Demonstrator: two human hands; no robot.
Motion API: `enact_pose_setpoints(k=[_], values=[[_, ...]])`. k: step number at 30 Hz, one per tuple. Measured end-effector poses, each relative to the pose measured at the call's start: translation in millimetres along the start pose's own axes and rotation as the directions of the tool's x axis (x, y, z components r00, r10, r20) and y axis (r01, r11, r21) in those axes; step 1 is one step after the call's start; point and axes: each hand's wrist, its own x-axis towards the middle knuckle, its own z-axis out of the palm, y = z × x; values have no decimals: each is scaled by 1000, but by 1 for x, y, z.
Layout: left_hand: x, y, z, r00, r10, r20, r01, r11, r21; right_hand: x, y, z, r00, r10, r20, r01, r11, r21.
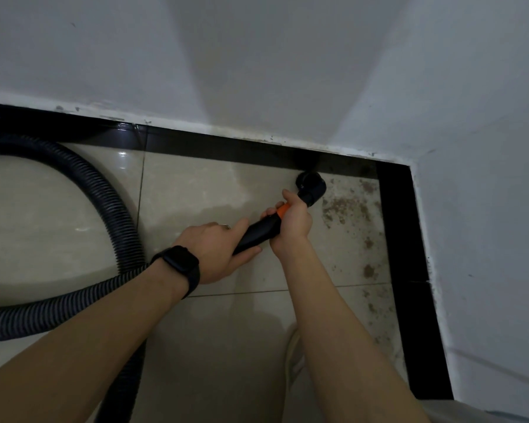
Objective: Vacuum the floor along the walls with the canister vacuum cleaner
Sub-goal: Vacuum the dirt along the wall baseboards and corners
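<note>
A black vacuum handle with an orange collar [258,232] points toward the room corner. Its round black nozzle [311,186] sits on the beige tile floor [196,190] next to the black skirting [226,148]. My right hand [292,222] grips the handle at the orange collar. My left hand [216,253], with a black watch on its wrist, holds the handle's rear end, thumb lying along the top. The ribbed black hose [104,193] loops away to the left. Brown dirt [345,209] is scattered right of the nozzle.
Two white walls meet in a corner [413,163] at the upper right, each with black skirting along its foot. More dirt specks [370,270] run along the right skirting. A light shoe [293,358] shows under my right forearm.
</note>
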Motion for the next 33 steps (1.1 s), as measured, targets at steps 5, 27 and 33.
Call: enact_pose_setpoints(k=[5,27,33], values=[[-7,-13,-6,999,-34,-22,33,999,-39,-5,6,16,1000,7,10,-6,1000,-26],[-53,22,28,956,241,166,-262,958,119,-48,47,-88,969,30,-245,20,980,197],[-37,32,31,967,223,124,-237,965,115,-34,33,-88,983,17,-184,20,980,198]])
